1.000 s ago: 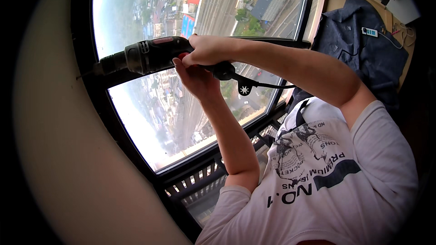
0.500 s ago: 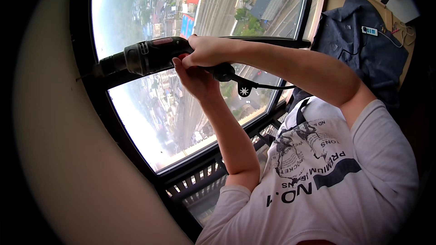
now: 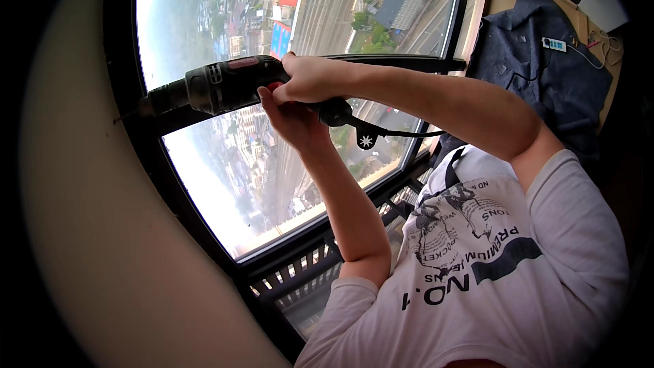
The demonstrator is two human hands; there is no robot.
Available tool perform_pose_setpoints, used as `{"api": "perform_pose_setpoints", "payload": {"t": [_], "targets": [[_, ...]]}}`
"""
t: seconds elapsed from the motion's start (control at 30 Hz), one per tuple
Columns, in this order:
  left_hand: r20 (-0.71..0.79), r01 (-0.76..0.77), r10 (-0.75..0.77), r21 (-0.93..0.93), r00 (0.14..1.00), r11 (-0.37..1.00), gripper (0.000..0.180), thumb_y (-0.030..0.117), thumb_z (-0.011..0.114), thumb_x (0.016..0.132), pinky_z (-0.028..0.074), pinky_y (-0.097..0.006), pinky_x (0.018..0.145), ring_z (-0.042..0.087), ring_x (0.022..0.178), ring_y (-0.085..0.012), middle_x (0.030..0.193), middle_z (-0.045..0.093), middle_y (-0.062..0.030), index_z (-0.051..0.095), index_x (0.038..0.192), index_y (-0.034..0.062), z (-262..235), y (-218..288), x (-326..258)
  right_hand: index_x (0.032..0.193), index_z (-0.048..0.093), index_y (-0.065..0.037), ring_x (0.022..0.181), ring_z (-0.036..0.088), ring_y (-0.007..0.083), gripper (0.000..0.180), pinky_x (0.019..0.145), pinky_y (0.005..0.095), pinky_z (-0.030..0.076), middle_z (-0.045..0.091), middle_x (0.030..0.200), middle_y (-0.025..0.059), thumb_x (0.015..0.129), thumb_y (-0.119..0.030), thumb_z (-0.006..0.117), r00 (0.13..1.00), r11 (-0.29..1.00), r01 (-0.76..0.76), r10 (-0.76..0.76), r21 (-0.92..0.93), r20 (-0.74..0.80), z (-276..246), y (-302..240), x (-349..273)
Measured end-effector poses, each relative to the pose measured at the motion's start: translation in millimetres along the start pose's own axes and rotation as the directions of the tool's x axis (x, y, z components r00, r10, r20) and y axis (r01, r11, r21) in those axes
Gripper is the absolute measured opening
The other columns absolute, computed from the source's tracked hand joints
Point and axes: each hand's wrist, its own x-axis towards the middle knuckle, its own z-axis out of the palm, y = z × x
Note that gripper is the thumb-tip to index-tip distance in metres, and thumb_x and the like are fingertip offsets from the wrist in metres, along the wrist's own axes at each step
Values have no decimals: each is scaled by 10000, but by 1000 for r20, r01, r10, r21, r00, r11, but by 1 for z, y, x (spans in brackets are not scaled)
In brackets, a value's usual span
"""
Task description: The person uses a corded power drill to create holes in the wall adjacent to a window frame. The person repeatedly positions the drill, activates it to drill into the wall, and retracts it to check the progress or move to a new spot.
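Both my hands are on a black corded power drill (image 3: pixel 221 83) held level at the window. My right hand (image 3: pixel 306 78) wraps its rear handle from above. From below, my left hand (image 3: pixel 297 125) closes on the same handle, thumb beside the red trigger (image 3: pixel 274 86). A thin drill bit (image 3: pixel 122 119) points left at the pale wall (image 3: pixel 88 184) beside the dark window frame (image 3: pixel 146 138); I cannot tell whether its tip touches. The black power cord (image 3: pixel 409 133) leaves the handle, carrying a black tag (image 3: pixel 366 138) with a white star shape, and passes under my right forearm.
Beyond the window glass (image 3: pixel 225 184) lies a city far below. A dark railing (image 3: pixel 293 276) runs under the window. At the right, a dark blue cloth (image 3: pixel 504 44) covers part of a wooden surface (image 3: pixel 610 92), with a white power strip (image 3: pixel 554 44) and thin cables on it.
The drill has shifted very slightly to the left, and its cord has moved a little. Both hands keep the same grip.
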Motion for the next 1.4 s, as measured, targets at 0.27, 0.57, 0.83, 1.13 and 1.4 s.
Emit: {"api": "perform_pose_setpoints", "payload": {"t": [0.27,0.57,0.83,1.13,1.4], "targets": [[30,-1,1,12,1000,1000,419,443,496,981,477,-409,950,614,1028,-265,1063,642,-145,639,1001,50,-6,1,0,1173,427,157,964,646,329,660,813,356,500,623,1024,283,811,-351,642,1000,1000,-2,2,12,8,0,-1,-2],[95,5,-2,-31,995,1000,428,450,500,975,480,-405,941,619,1011,-256,1029,650,-131,626,1021,43,-9,2,4,1157,424,167,982,641,350,654,835,365,489,618,1017,308,822,-354,633,1000,1000,15,-15,0,15,-1,-2,1],[-31,-21,22,28,999,999,448,453,497,975,479,-409,942,619,1019,-262,1046,642,-146,601,1072,29,-6,3,4,1163,413,176,994,635,361,671,843,371,485,614,1024,320,827,-362,632,1000,1000,16,-16,-10,7,1,-2,0],[-13,-10,10,23,1000,1000,444,446,492,979,506,-403,905,635,976,-261,1021,642,-144,582,1094,27,-7,4,5,1192,402,173,1013,633,363,700,849,366,487,612,1045,314,826,-375,636,1000,1000,11,-11,5,4,4,1,4],[-13,-3,3,35,1000,999,470,458,503,970,509,-412,908,630,996,-269,1058,629,-154,564,1132,22,-2,3,7,1201,391,179,1021,632,368,723,850,370,487,611,1052,322,832,-393,636,1000,1000,28,-28,2,-11,4,3,7]]}}
